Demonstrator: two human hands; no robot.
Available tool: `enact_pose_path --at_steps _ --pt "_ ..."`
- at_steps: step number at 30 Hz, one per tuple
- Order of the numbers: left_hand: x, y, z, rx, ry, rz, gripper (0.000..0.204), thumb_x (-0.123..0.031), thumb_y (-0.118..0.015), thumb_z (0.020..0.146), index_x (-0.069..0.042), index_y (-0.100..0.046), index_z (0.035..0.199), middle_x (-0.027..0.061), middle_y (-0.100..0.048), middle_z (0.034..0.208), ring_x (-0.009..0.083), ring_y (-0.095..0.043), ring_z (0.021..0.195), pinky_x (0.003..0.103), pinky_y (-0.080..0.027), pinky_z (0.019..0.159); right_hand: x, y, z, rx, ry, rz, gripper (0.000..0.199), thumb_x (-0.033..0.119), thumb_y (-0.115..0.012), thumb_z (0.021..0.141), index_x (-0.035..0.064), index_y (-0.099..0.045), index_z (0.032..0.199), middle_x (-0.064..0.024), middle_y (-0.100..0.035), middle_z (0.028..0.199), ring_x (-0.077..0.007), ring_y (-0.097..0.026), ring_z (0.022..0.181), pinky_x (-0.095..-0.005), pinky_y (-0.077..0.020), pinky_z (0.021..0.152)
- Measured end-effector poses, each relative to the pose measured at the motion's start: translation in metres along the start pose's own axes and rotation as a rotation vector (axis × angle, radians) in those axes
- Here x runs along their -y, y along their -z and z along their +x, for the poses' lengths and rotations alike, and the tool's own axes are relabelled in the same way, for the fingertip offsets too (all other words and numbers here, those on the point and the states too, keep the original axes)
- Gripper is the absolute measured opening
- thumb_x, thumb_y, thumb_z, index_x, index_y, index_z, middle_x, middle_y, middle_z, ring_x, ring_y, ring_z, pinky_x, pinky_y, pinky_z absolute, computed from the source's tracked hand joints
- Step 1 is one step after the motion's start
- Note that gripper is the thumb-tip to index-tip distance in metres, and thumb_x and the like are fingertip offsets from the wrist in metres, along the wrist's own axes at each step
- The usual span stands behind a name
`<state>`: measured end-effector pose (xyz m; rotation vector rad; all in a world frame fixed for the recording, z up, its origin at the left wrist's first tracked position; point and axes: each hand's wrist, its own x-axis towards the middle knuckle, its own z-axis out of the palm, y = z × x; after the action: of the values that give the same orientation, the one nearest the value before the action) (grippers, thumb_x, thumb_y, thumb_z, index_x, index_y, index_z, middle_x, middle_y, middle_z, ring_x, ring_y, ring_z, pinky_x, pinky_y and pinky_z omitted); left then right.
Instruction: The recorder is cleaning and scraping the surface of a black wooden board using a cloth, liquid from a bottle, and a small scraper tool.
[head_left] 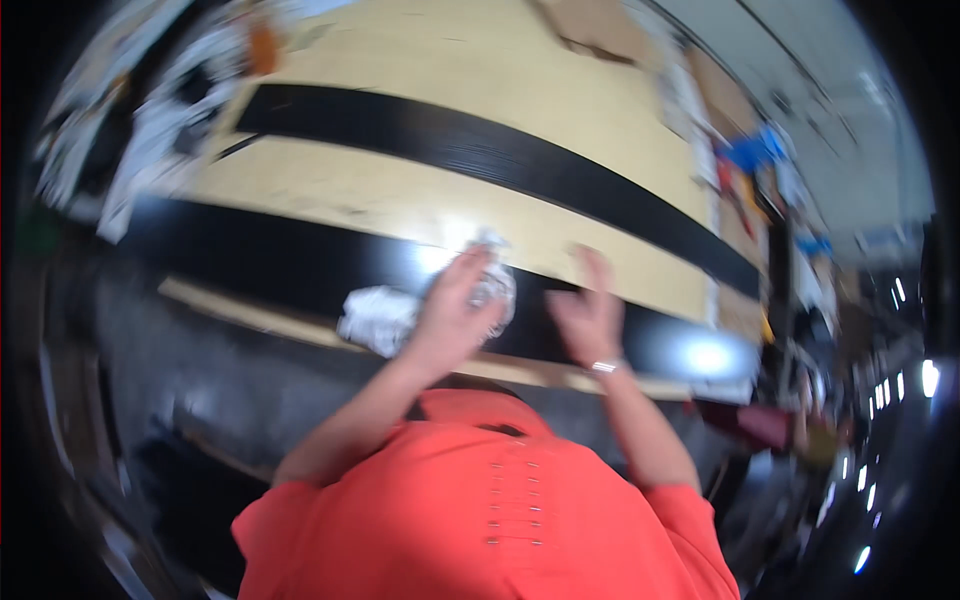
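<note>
My left hand (455, 312) is closed on a crumpled white cloth (378, 318), which bunches out on both sides of the fingers. It presses the cloth on a long, glossy black board (270, 250) lying along the near edge of the table. To the right, over the same board, is my right hand (590, 312), its fingers apart and holding nothing. Motion blurs it, so I cannot tell if it touches the surface. A second long black board (480, 155) lies farther back, roughly parallel to the first.
Both boards rest on a pale yellow tabletop (350, 185). White wrapping material (165, 165) hangs at the left end. Brown cardboard (595, 25) lies at the far edge. Blue items (755, 150) and other clutter crowd the right side. Another person (820, 440) appears at the lower right.
</note>
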<state>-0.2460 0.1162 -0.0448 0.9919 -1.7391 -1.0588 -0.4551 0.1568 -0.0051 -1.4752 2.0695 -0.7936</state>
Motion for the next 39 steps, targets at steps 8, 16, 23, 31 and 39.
enact_pose_path --at_steps 8,16,23,31,39 --pt "0.009 -0.001 0.014 -0.056 0.266 -0.103 0.028 0.002 -0.061 0.09 0.004 -0.062 0.118 0.0119 -0.065 0.115 0.0156 -0.062 0.1 0.028 -0.05 0.087 -0.03 -0.041 -0.028 -0.134 0.632 -0.254 0.036 0.011 -0.064 0.077 0.0144 -0.064 0.113 -0.0086 -0.06 0.095 -0.0278 -0.06 0.088 -0.0383 -0.0513 0.075" --pt "0.005 -0.029 0.003 0.0 -0.177 0.603 0.02 0.005 -0.063 0.081 0.0 -0.065 0.1 0.0146 -0.064 0.107 0.0324 -0.06 0.1 0.04 -0.048 0.088 -0.312 0.222 -0.11 -0.75 -0.536 -0.642 0.033 -0.007 -0.052 0.074 0.005 -0.074 0.097 -0.0171 -0.066 0.097 -0.0333 -0.062 0.092 -0.0441 -0.0494 0.084" --pt "0.016 -0.027 0.003 0.008 -0.218 0.677 0.017 0.004 -0.061 0.085 -0.002 -0.064 0.102 0.0141 -0.062 0.108 0.0311 -0.061 0.102 0.039 -0.049 0.089 -0.139 0.089 -0.047 -0.349 0.441 -0.299 0.036 0.004 -0.059 0.077 0.0089 -0.068 0.111 -0.0129 -0.065 0.116 -0.0299 -0.057 0.117 -0.0439 -0.0439 0.102" --pt "0.013 -0.027 0.003 0.018 -0.227 0.704 0.017 0.005 -0.058 0.086 -0.001 -0.063 0.101 0.0151 -0.062 0.106 0.0314 -0.062 0.101 0.039 -0.049 0.089 -0.304 0.184 -0.059 -0.526 0.043 -0.566 0.036 0.0 -0.052 0.086 0.0037 -0.062 0.12 -0.0153 -0.063 0.124 -0.0339 -0.055 0.12 -0.0436 -0.0426 0.105" --pt "0.017 -0.032 0.006 -0.016 -0.2 0.691 0.015 0.006 -0.057 0.086 0.0 -0.061 0.099 0.0146 -0.061 0.102 0.0309 -0.062 0.096 0.038 -0.05 0.086 -0.292 0.234 -0.075 -0.709 -0.108 -0.338 0.023 0.014 -0.074 0.08 0.0024 -0.07 0.099 -0.0141 -0.066 0.097 -0.0339 -0.064 0.091 -0.0417 -0.0512 0.084"
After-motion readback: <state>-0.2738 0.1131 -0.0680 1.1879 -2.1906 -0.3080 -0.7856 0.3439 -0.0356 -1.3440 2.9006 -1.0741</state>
